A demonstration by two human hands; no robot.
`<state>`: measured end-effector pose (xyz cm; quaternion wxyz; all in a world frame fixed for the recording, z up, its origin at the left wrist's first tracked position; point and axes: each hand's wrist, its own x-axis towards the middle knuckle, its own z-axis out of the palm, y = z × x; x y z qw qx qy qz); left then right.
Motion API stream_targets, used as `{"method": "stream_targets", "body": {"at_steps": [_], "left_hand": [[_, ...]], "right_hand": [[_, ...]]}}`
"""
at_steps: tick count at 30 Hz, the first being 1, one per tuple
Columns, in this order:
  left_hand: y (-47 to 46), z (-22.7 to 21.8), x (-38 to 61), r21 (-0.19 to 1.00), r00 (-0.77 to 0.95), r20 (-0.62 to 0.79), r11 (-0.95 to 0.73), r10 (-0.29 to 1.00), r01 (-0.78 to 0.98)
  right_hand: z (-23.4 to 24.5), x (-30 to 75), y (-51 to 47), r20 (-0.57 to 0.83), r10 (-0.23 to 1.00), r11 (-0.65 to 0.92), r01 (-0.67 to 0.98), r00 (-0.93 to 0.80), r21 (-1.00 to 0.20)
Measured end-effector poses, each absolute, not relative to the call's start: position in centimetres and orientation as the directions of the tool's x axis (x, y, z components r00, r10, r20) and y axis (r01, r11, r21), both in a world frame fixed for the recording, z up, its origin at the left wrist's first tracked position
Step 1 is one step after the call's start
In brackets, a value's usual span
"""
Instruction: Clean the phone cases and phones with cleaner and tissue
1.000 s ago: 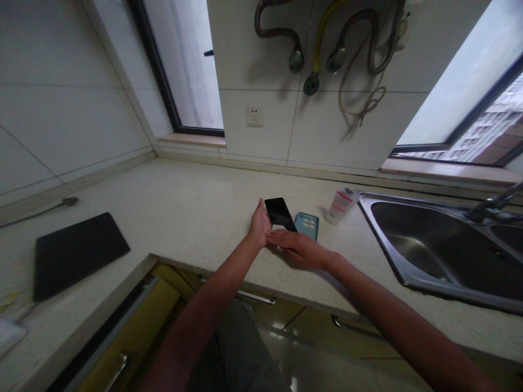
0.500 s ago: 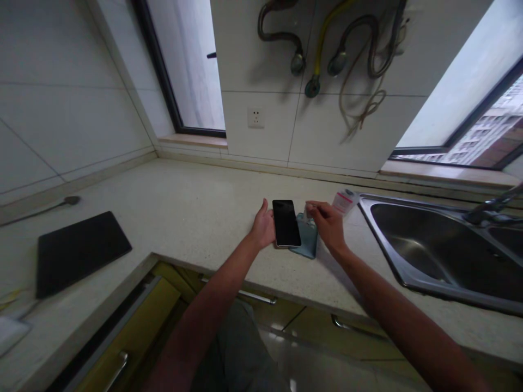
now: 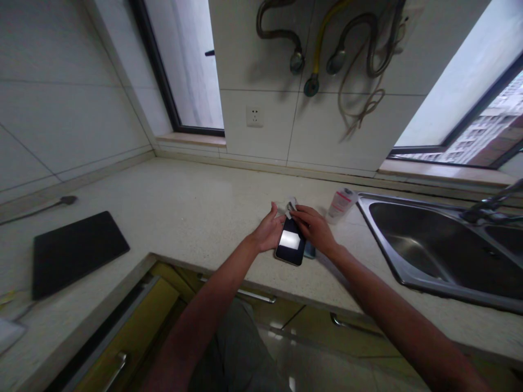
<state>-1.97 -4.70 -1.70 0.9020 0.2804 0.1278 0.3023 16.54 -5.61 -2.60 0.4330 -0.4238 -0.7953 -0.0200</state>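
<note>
Gleaming beneath left hand (image 3: 268, 230) and right hand (image 3: 312, 228) — a black smartphone (image 3: 290, 243), set askew.

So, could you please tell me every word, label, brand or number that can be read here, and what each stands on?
No text is legible.
White bottle with a pink label: print too small to read.
Black phone: bright patch on its screen, no readable text.
Small white piece: too small to tell whether it bears print.
</note>
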Motion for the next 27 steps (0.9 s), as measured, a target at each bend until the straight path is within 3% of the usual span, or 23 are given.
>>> {"method": "stream_targets", "body": {"at_steps": [8, 12, 17, 22, 27], "left_hand": [[-4.5, -1.7, -1.6, 0.526, 0.751, -0.058, 0.660, 0.657, -0.537], [-4.1, -1.9, -1.8, 0.503, 0.670, -0.145, 0.637, 0.728, -0.584], [-3.7, -1.9, -2.1, 0.541, 0.575, -0.156, 0.556, 0.803, -0.631], [-3.8, -1.7, -2.2, 0.497, 0.635, -0.132, 0.606, 0.761, -0.622], [-4.1, -1.5, -2.1, 0.450, 0.707, -0.075, 0.657, 0.703, -0.605]], "right_hand": [[-2.4, 15.8, -6.3, 0.685, 0.514, 0.791, 0.594, -0.516, -0.147], [-1.7, 14.5, -7.5, 0.667, 0.432, 0.866, 0.485, -0.607, -0.119], [-0.5, 13.7, -8.5, 0.619, 0.369, 0.908, 0.412, -0.693, -0.080], [-0.7, 14.0, -8.1, 0.587, 0.421, 0.864, 0.503, -0.691, -0.027], [-1.3, 14.6, -7.4, 0.603, 0.574, 0.737, 0.671, -0.555, -0.083]]}}
